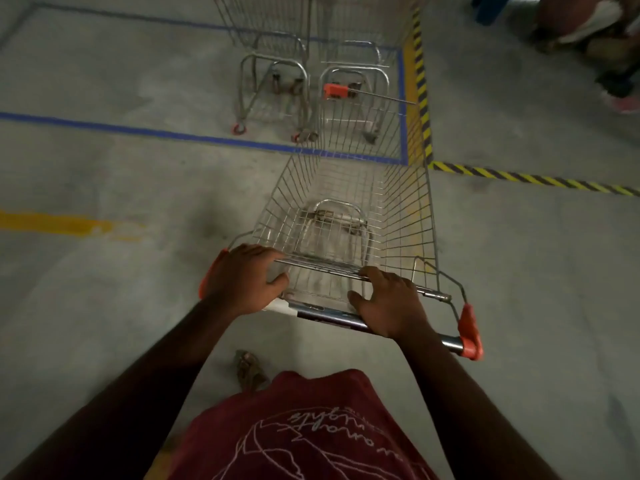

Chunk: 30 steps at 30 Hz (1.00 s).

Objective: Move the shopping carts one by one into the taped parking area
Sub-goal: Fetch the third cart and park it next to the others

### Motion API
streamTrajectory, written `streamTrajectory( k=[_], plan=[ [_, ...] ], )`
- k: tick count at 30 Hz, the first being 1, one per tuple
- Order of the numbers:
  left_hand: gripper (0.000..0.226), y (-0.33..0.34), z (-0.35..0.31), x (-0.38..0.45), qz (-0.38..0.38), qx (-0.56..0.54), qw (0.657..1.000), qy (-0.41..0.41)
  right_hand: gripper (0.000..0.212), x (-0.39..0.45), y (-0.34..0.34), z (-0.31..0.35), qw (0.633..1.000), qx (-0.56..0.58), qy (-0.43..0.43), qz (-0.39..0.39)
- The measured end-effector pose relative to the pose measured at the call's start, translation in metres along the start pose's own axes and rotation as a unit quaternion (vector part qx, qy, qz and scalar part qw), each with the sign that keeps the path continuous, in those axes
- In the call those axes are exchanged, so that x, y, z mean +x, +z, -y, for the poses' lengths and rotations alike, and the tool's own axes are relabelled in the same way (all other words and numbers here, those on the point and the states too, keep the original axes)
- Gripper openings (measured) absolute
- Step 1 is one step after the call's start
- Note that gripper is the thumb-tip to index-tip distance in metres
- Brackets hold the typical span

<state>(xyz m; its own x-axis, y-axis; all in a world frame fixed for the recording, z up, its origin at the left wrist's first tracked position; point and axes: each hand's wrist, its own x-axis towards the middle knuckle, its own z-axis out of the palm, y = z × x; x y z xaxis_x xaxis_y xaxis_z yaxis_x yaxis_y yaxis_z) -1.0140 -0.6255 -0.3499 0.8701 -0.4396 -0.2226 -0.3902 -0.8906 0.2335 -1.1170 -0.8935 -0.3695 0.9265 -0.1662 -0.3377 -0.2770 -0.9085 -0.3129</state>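
Both hands grip the push bar of a shopping cart [349, 202]. The left hand [242, 282] is curled over the bar near its left orange end cap, with the fingertips reaching onto the wire rim of the basket. The right hand [388, 303] wraps the bar right of centre, its thumb tucked toward the basket.

The cart's nose sits right at the blue tape line [138, 128] that marks the near edge of the parking area, while most of the basket is on the near side of it. Inside the taped area stand two parked carts [277, 74], side by side. The right-hand one, with an orange handle piece, is almost straight ahead and close to the pushed cart's front.

The likeliest trouble from here is a collision. Pushed straight on, the cart would probably strike or jam against the rear of the right parked cart rather than nest cleanly, and could shove it out of place. Drifting right would carry a wheel over the yellow-and-black striped tape [420, 81] bordering that side. The cart looks angled slightly, so an uneven push from the two hands could swing it further off line. A person's foot [623, 102] at the far right is well apart.
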Motion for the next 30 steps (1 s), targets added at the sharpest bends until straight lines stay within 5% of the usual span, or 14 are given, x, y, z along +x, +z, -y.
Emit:
streamTrajectory(
  k=[9, 30],
  plan=[
    [0.068, -0.024, 0.096, -0.015, -0.007, -0.009, 0.997, -0.070, 0.059, 0.048, 0.016, 0.097, 0.999, -0.008, -0.046, 0.014],
    [0.051, -0.065, 0.299, -0.053, -0.067, -0.069, 0.966, -0.239, 0.054, 0.132, 0.054, 0.318, 0.984, -0.023, -0.163, 0.067]
  ],
)
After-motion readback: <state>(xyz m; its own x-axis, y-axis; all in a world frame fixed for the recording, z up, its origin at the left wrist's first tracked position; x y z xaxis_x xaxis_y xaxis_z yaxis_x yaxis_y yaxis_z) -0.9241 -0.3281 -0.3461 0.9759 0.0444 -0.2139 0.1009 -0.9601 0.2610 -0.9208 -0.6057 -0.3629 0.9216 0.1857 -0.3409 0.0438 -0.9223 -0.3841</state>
